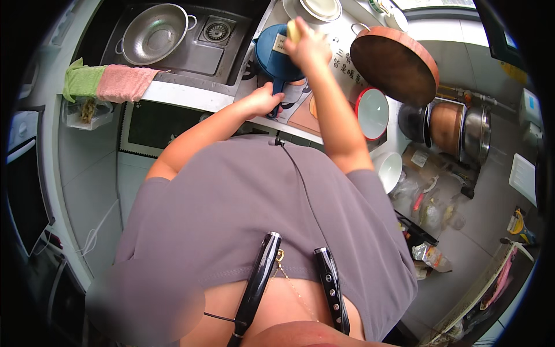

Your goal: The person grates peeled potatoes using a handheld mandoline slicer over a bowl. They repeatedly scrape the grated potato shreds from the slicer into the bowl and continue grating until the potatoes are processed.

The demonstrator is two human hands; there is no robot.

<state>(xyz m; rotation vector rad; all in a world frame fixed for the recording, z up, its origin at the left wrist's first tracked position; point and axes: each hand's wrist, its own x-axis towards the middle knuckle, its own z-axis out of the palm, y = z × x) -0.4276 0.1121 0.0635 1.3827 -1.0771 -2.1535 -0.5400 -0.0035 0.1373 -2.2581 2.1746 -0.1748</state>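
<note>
A blue round pan (277, 63) with a pouring lip sits over a printed counter mat (299, 115). My left hand (265, 100) is closed around its dark blue handle (275, 106), which points towards me. Above the pan's right side, my right hand (308, 45) grips a pale yellow piece (294, 32), mostly covered by the fingers; what it is cannot be told. Beside that hand a cream rectangular patch with wavy marks (280, 44) shows against the blue. My right hand hides part of the pan.
Left is a steel sink (208, 60) holding a metal colander (154, 34); green (84, 80) and pink cloths (125, 82) hang over its edge. A round wooden chopping board (394, 65) leans at right, near a red-rimmed bowl (373, 113) and white bowl (388, 171). Stacked dishes (321, 8) stand behind.
</note>
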